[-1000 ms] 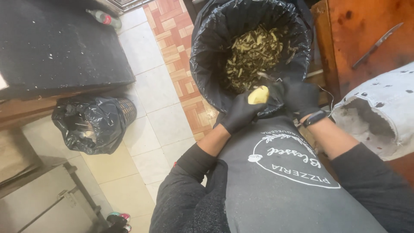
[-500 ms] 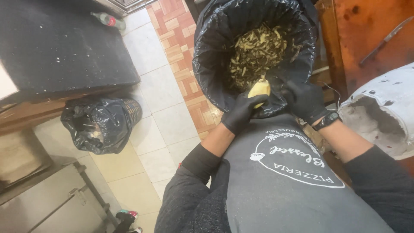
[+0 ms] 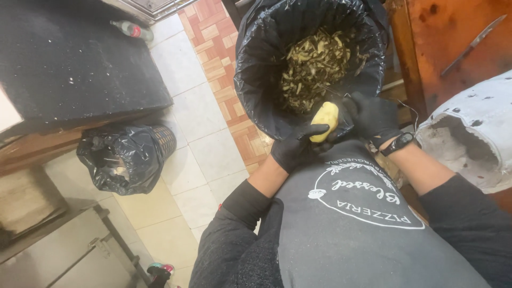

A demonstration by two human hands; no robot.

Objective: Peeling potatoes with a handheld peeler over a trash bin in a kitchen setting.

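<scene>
A pale yellow peeled potato [image 3: 324, 121] sits in my left hand [image 3: 295, 148], which wears a black glove. My right hand [image 3: 370, 116], also in a black glove, presses against the potato's right side and seems to grip a peeler, though the tool is mostly hidden. Both hands hover over the near rim of a bin lined with a black bag [image 3: 256, 80]. Inside the bin lies a heap of potato peels [image 3: 314, 66]. A dark watch [image 3: 397, 143] circles my right wrist. I wear a grey apron [image 3: 362, 224].
A smaller basket with a black bag [image 3: 120, 157] stands on the tiled floor to the left. A dark mat [image 3: 69, 64] and a bottle [image 3: 130, 29] lie beyond it. A white sack [image 3: 469, 138] and a wooden board with a knife [image 3: 472, 45] are at right.
The potato has turned in my hands, showing more of its peeled yellow surface. The view has shifted slightly; both hands stay over the bin's rim.
</scene>
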